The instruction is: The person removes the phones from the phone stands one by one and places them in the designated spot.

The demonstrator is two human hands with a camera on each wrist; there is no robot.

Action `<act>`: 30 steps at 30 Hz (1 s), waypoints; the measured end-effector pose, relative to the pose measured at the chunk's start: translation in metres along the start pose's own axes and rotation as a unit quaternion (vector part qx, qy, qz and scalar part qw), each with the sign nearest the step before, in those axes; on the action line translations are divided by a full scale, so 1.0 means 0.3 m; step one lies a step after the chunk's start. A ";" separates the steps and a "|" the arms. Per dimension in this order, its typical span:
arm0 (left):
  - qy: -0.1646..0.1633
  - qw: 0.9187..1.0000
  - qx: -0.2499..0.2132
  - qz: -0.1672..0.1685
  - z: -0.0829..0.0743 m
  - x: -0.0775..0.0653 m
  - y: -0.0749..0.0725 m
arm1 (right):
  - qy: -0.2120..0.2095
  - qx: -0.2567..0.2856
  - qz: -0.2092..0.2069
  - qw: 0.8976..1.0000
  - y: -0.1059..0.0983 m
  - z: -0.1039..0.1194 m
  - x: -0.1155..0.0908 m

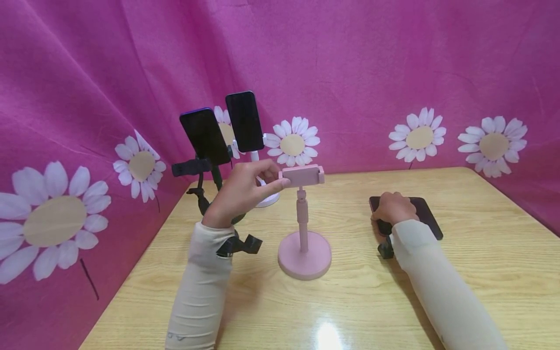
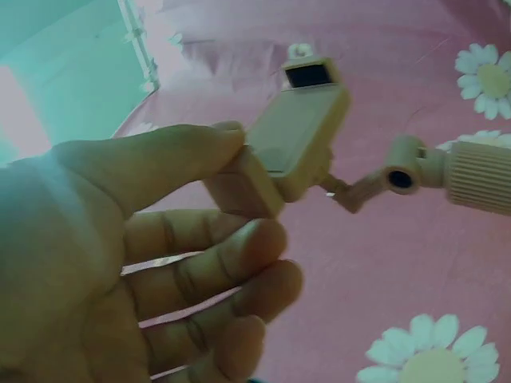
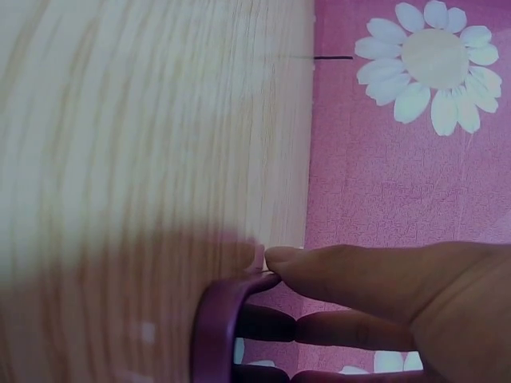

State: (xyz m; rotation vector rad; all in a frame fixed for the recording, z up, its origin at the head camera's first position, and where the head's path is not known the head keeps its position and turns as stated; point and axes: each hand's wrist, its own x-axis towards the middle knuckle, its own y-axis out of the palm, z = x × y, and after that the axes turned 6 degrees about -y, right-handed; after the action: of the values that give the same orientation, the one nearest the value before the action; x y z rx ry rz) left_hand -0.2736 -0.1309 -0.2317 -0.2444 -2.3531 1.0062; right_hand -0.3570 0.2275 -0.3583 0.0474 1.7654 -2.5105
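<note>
A pink phone stand (image 1: 303, 228) stands upright on the table, its round base (image 1: 290, 262) flat on the wood. My left hand (image 1: 242, 192) pinches the left end of its clamp (image 1: 302, 176) between thumb and forefinger. In the left wrist view the clamp (image 2: 299, 128) holds no phone, and the other fingers curl below it. To the right, a dark phone (image 1: 428, 218) lies on the table. My right hand (image 1: 395, 209) grips its left end, fingers bent over the screen. The phone's reddish edge (image 3: 214, 331) shows beside the thumb in the right wrist view.
At the back left, a black stand (image 1: 216, 177) holds one phone (image 1: 204, 136) and a white stand (image 1: 269, 200) holds another phone (image 1: 245, 121). A pink daisy-patterned cloth (image 1: 350, 73) hangs behind and left of the wooden table (image 1: 372, 301).
</note>
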 end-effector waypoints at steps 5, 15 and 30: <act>-0.033 0.999 0.015 0.008 0.034 -0.017 -0.061 | 0.002 0.000 0.001 1.000 0.001 0.003 -0.002; -0.130 0.991 0.023 0.017 0.103 -0.065 -0.181 | 0.000 -0.003 0.000 1.000 0.000 0.002 -0.002; -0.188 0.982 0.024 0.011 0.144 -0.109 -0.250 | 0.001 -0.004 0.007 1.000 -0.003 0.008 -0.007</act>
State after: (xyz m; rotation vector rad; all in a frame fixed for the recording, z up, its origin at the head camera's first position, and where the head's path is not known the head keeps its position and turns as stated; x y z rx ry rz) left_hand -0.2670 -0.2218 -0.2165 -0.0641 -2.6610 1.2059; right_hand -0.3550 0.2258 -0.3565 0.0601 1.7704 -2.4939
